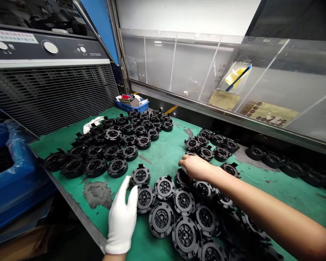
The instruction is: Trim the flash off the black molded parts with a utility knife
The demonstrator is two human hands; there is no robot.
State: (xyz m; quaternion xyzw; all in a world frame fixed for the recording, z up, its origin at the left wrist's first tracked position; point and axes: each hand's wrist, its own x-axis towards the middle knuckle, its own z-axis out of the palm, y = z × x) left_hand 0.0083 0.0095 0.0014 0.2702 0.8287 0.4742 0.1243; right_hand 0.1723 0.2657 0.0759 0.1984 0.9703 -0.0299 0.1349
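Note:
My left hand, in a white glove, is low at the front of the green worktop. Its thumb and fingers are apart, with the fingertips at the near edge of a round black plastic part; whether they touch it I cannot tell. My right hand is bare and reaches in from the right with fingers curled down among the black parts. What those fingers hold, if anything, is hidden. Close below it lies another black part. Each part is a disc with a ribbed face, and some show a small tab.
Many similar discs cover the left of the green mat, and a row lies at right. A white glove, a blue tray, a louvred machine and a blue bin stand around. A clear panel runs behind.

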